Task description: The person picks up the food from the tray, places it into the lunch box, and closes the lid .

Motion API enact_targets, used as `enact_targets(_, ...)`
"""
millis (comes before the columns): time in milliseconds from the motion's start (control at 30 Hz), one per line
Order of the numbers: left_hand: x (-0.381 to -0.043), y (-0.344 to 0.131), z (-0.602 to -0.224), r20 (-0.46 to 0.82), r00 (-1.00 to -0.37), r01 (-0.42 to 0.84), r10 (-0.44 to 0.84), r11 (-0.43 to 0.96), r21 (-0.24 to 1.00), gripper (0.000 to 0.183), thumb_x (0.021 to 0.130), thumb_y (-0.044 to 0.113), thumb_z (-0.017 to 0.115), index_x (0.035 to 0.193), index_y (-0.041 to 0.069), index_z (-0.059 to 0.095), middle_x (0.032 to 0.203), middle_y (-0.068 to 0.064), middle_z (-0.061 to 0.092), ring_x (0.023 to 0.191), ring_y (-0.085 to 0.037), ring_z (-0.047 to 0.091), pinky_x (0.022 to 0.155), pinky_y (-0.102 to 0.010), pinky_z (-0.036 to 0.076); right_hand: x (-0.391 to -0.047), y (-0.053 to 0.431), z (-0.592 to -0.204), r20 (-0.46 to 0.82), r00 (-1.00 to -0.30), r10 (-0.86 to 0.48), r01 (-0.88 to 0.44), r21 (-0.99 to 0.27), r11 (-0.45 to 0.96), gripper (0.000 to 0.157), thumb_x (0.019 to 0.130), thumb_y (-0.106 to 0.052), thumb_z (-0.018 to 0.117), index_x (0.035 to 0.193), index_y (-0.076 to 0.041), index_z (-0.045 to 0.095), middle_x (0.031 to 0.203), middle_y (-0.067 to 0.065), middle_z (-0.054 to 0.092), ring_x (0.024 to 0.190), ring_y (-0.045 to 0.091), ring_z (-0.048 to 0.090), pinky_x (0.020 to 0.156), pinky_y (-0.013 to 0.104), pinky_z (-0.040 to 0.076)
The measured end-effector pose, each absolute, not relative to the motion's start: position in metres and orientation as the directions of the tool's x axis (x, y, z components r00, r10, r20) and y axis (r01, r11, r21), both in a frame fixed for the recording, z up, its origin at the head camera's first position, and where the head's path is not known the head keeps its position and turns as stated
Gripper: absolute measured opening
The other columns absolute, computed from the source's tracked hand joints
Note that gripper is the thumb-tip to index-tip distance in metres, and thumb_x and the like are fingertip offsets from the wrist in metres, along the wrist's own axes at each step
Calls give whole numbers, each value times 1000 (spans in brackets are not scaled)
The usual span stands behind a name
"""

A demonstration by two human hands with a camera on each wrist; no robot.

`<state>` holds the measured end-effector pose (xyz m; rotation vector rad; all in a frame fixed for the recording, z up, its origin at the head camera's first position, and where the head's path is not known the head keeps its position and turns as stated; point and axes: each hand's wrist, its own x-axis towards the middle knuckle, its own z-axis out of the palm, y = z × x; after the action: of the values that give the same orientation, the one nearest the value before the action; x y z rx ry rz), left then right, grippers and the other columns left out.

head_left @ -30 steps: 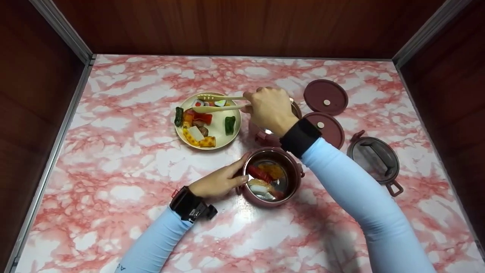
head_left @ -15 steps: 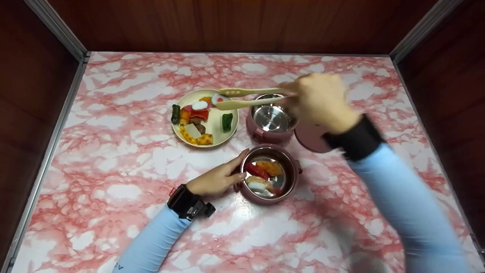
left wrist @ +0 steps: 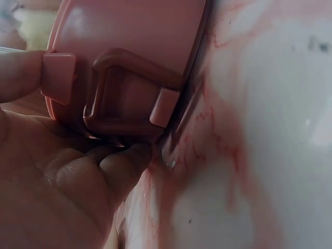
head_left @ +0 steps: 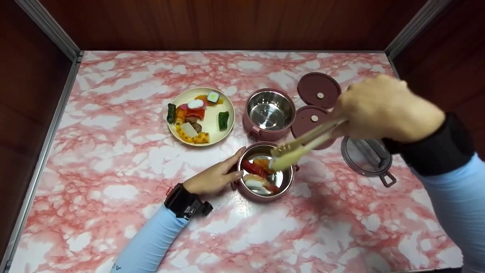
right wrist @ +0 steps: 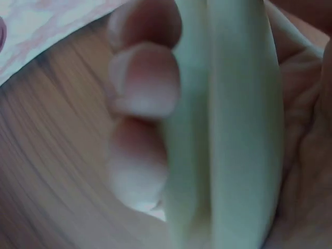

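Note:
My left hand (head_left: 210,180) holds the near dusty-red pot (head_left: 265,198) at its left side, thumb at the rim. In the left wrist view, the fingers curl beneath the pot's side handle (left wrist: 124,124). My right hand (head_left: 375,108) grips pale yellow-green tongs (head_left: 303,149), fingers wrapped round both arms in the right wrist view. The tong tips reach over the near pot's right side, and a small whitish edge shows at them, mostly hidden. Inside the pot lie a red strip (head_left: 253,168), an orange piece (head_left: 261,163) and a white-and-tan piece (head_left: 254,184).
A cream plate (head_left: 214,136) at back left carries toy food, including a sushi roll (head_left: 213,97) and a dark green piece (head_left: 223,120). A second pot (head_left: 261,133) stands behind the near one. Two maroon lids (head_left: 318,85) and a grey handled lid (head_left: 366,159) lie to the right.
My right hand has swung right and nearer, taking the tongs from the plate to over the near pot. A red-centred sushi roll has left the plate in them. The left hand keeps its hold.

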<state>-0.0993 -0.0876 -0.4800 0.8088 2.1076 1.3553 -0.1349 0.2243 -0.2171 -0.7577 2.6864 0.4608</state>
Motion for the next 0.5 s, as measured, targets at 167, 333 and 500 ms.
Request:
enact_targets(167, -100, -87, -480, -80, -693, 223, 716, 319, 921, 70, 106, 28, 46, 160, 10, 4, 163, -13, 10, 149, -24, 13, 121, -36, 11, -122, 213, -229, -365, -797, -481, -580, 238, 779, 28, 72, -40, 80, 57, -32, 57, 57, -5, 51, 53, 18, 48, 47, 46, 43)
enact_targets(333, -100, -87, -482, -71, -693, 239, 717, 321, 916, 70, 106, 29, 46, 160, 9, 4, 163, -13, 10, 148, -24, 14, 121, -36, 12, -115, 204, -238, -338, -785, -519, -609, 267, 747, 34, 68, -35, 82, 55, -28, 52, 56, -3, 49, 52, 23, 48, 47, 48, 45)
enact_targets(500, -101, -87, -483, -66, -691, 242, 720, 317, 917, 70, 106, 28, 45, 160, 9, 5, 163, -13, 11, 148, -24, 14, 121, -36, 12, -113, 202, -244, -343, -791, -506, -599, 269, 754, 33, 68, -36, 82, 57, -27, 52, 57, -2, 48, 53, 24, 47, 48, 47, 44)
